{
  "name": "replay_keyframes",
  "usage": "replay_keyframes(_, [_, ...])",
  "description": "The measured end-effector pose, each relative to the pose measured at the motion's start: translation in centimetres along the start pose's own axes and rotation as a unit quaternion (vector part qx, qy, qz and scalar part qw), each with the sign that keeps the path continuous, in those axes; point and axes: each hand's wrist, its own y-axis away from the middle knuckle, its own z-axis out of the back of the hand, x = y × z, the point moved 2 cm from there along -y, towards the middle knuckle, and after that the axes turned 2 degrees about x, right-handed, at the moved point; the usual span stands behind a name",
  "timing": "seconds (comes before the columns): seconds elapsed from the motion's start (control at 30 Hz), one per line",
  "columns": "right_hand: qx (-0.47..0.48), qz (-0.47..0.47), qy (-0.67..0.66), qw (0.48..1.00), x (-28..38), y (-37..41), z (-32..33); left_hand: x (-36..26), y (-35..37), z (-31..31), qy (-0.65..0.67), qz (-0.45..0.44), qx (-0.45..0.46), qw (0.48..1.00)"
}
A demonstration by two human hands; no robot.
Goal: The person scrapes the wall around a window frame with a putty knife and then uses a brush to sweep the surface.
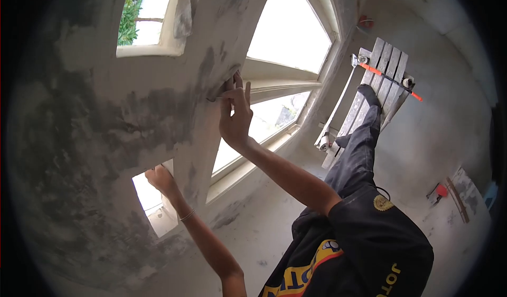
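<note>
My right hand (236,114) is raised against the grey, patchy wall (158,101). Its fingers close around a small, thin-edged tool (215,98) resting on the wall beside a large window; its exact kind is hard to make out. Dark smears mark the plaster around it. My left hand (161,179) is curled over the edge of a small window opening (165,223), fingers bent and partly hidden. A thin band circles that wrist.
My feet stand on a slatted wooden platform (388,67) above the floor (428,138). An orange-and-black handled tool (391,79) lies across it. Another window opening (153,49) is at the upper left. Against the floor's far side sits a board (465,188) with a red item (441,190).
</note>
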Motion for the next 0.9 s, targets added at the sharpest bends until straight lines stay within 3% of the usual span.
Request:
replay_keyframes(0.1, [0.027,-0.029,0.004,0.999,0.8,5.0,-0.6,-0.1,-0.3,-0.2,-0.035,0.0,0.008,0.999])
replay_keyframes(0.13, [0.061,0.023,0.047,0.997,1.3,6.1,-0.2,0.2,-0.3,-0.2,-0.031,0.001,-0.001,1.0])
replay_keyframes(0.2, [0.096,0.032,0.062,0.993,1.1,6.2,0.5,0.3,-0.3,-0.2,-0.023,0.001,-0.01,1.0])
replay_keyframes(0.3, [0.001,0.006,-0.002,1.0,0.1,2.4,0.4,0.6,-0.4,-0.3,-0.002,-0.001,0.003,1.0])
replay_keyframes(0.4, [-0.034,-0.034,0.016,0.999,-1.2,-1.2,-0.2,0.4,0.1,0.1,-0.01,-0.006,-0.001,1.0])
replay_keyframes(0.47, [-0.028,-0.039,0.033,0.998,-0.3,2.1,-0.5,-0.3,0.2,-0.2,-0.019,0.011,-0.014,1.0])
replay_keyframes(0.53, [0.047,-0.029,0.054,0.997,0.0,5.6,0.3,-0.5,0.3,-0.1,-0.02,0.007,-0.01,1.0])
replay_keyframes(0.6, [0.043,0.026,0.083,0.995,-1.0,5.3,0.7,0.3,0.0,-0.2,-0.025,0.003,-0.005,1.0])
replay_keyframes(0.67, [0.002,-0.008,0.042,0.999,-0.8,1.6,0.7,1.7,-0.8,-0.7,0.033,-0.066,-0.017,0.997])
replay_keyframes(0.7, [-0.008,-0.034,0.022,0.999,-0.3,-0.6,0.9,0.9,-0.6,-0.7,0.033,-0.066,-0.016,0.997])
replay_keyframes(0.77, [-0.01,-0.027,0.036,0.999,-0.3,0.8,0.7,-0.7,0.4,-0.2,-0.014,0.027,-0.001,1.0])
replay_keyframes(0.9, [0.055,-0.008,0.063,0.996,-0.5,3.3,1.7,-0.8,0.4,-0.2,-0.012,-0.009,0.008,1.0])
